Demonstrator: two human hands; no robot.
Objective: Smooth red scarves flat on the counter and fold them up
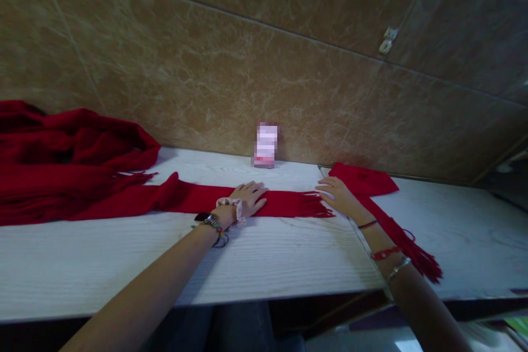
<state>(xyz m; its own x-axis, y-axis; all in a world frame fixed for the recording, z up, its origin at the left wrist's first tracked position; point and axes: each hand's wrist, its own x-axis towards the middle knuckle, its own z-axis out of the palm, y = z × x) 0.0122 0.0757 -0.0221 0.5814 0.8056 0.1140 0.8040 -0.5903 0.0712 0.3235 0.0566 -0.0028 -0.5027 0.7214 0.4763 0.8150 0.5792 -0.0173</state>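
Note:
A long red scarf (282, 203) lies stretched across the white wooden tabletop, its fringed end pointing right. My left hand (248, 199) rests flat on it, fingers spread, a short way in from the fringe. Beside the tip of that fringe is my right hand (336, 196), with its fingers extended and nothing held; whether it touches the strands I cannot tell. Behind my right wrist lies a second red scarf (363, 180), folded at the top, with a fringed tail running down to the right. To the left the stretched scarf meets a loose heap of red fabric (78, 137).
A phone-shaped object (266, 146), blurred out, leans against the brown marbled wall (198, 66). White fittings (388, 40) are fixed to the wall at upper right. A seam crosses the tabletop (124, 269) near my right arm, and its front edge runs below both forearms.

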